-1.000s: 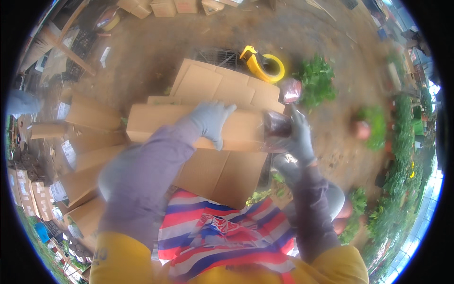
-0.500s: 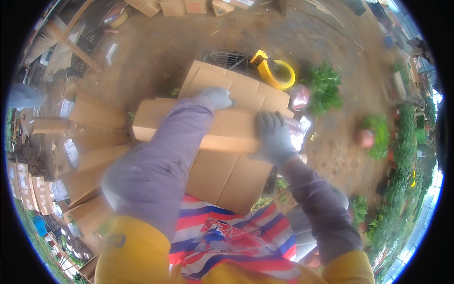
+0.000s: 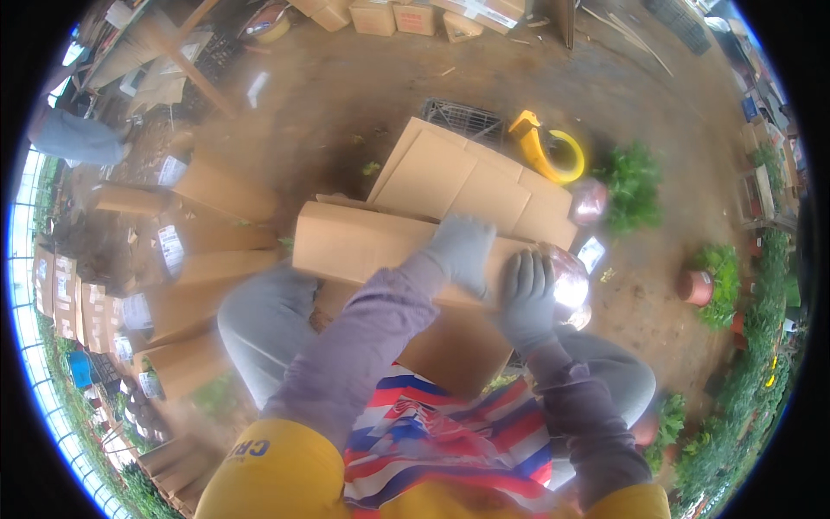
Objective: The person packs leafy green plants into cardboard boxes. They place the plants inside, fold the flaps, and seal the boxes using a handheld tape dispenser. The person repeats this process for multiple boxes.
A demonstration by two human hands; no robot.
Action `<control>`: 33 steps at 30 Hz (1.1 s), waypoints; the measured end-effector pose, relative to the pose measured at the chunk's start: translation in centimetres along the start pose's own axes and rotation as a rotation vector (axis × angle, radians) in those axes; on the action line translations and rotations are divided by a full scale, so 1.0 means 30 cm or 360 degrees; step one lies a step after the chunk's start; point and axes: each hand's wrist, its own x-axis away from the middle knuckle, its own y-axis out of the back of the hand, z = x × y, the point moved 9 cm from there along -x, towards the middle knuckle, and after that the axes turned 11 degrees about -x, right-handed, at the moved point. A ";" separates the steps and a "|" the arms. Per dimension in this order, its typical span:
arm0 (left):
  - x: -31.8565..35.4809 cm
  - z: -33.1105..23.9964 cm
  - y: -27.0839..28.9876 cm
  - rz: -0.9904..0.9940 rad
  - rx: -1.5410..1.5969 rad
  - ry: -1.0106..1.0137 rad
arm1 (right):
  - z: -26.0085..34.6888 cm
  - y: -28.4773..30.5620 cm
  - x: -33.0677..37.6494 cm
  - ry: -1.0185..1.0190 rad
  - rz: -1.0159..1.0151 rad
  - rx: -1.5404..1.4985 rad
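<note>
Under both hands (image 3: 465, 253) (image 3: 526, 301), a cardboard box (image 3: 354, 242) holds a protruding plastic-wrapped bundle (image 3: 567, 284).

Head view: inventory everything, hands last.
Long carton: one, brown, under hands
Wrapped object: one, clear plastic, carton's end
Flat cardboard: several sheets, brown, beneath carton
Tape dispenser: one, yellow, beyond cardboard
Crate: one, dark, beyond cardboard
Plants: many, green, mostly right
Boxes: many, brown, left and top
Another person's leg: one, grey, left
Striped cloth: one, multicoloured, lap
Own legs: two, grey, flanking cloth
Left hand: one, grey-gloved, on carton
Right hand: one, grey-gloved, on carton
</note>
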 end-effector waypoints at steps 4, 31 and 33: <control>0.104 -0.064 0.035 -0.0225 -0.0122 0.0022 | 0.048 0.024 0.037 -0.0084 -0.0110 -0.0058; 0.602 0.195 0.096 -0.1381 -0.0136 0.0373 | 0.049 0.034 -0.073 -0.0348 0.0857 -0.0297; 0.606 0.223 0.090 -0.1318 -0.0149 0.0480 | 0.048 0.027 -0.068 -0.0334 0.0870 -0.0274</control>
